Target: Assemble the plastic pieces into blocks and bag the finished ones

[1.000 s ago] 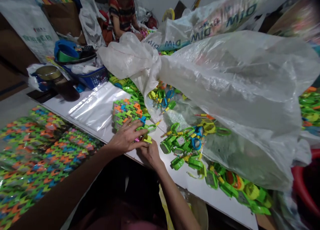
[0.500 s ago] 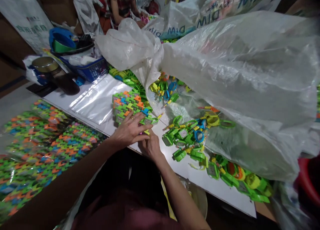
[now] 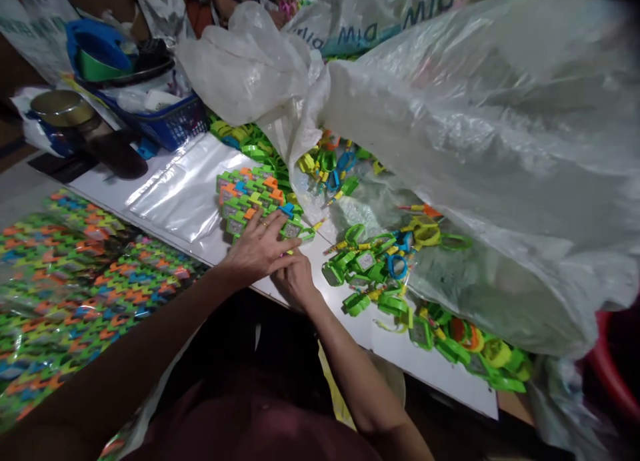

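My left hand lies fingers spread over the near edge of a tight block of coloured plastic toy watches on the white table. My right hand sits just under and beside it, fingers curled near the block's corner; what they pinch is hidden by the left hand. A green watch piece pokes out past the left fingertips. Loose green, yellow and blue watches are scattered to the right.
A large clear plastic bag spills watches over the table's right half. Flat clear bags lie to the left, packed bags of watches lower left, a blue basket behind. Another person sits at the top.
The view has tilted down, so everything has slid up in the picture. Both hands stay together at the block's corner, the left hand pressing a little further onto it.
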`<move>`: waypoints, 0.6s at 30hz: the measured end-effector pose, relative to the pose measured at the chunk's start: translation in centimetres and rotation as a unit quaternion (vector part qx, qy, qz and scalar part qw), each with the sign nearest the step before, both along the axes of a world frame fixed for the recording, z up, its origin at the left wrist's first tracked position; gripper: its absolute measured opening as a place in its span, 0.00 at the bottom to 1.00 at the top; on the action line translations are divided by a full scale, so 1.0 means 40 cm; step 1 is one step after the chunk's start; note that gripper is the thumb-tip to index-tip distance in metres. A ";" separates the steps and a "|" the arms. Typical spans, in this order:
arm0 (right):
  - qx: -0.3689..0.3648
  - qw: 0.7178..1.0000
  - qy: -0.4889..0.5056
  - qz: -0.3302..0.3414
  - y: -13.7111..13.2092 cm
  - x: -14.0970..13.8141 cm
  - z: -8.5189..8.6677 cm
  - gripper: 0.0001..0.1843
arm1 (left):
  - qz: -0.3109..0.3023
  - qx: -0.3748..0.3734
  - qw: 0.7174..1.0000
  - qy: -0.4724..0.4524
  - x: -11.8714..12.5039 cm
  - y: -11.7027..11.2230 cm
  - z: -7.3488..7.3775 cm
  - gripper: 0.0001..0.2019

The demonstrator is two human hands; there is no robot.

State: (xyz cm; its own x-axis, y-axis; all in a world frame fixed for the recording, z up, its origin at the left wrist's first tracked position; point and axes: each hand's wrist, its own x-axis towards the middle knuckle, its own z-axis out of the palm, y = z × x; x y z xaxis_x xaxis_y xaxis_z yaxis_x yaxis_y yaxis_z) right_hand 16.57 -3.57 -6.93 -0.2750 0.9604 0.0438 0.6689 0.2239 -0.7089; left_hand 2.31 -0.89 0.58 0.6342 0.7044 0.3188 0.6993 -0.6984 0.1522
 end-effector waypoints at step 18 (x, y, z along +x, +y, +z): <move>0.003 0.987 0.060 -0.151 0.112 0.154 0.084 0.11 | -0.103 -0.070 0.988 0.091 0.018 0.060 0.083 0.27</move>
State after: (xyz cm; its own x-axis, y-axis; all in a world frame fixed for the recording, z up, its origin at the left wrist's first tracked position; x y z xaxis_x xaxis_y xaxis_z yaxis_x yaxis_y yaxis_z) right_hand 22.72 0.89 -3.58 0.0308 0.9975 0.0639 0.6166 0.0313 -0.7866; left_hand 3.02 1.52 3.89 0.8066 0.5834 0.0949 0.5693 -0.8100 0.1410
